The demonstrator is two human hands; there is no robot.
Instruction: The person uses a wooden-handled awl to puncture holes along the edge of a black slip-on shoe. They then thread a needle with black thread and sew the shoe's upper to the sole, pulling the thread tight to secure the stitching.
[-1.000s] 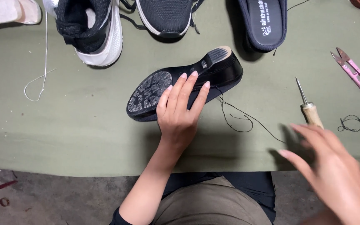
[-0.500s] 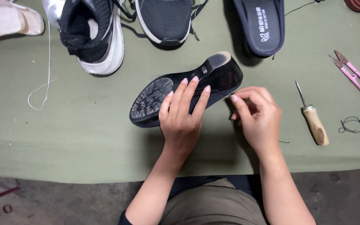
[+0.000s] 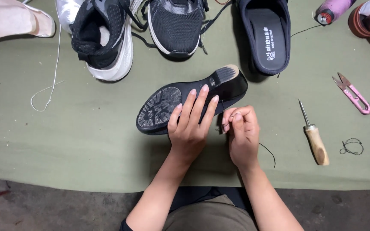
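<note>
Right hand (image 3: 241,134), out wide by the awl (image 3: 314,136) a second ago, now pinches black thread (image 3: 268,152) beside the black shoe (image 3: 185,102) mid-frame, which my flat left hand (image 3: 191,124) pins to the table (image 3: 86,145).

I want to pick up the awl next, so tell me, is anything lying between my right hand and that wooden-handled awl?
Nothing visible does. The right hand sits beside the black shoe, and only bare green cloth and a loose end of black thread lie between it and the awl.
</note>
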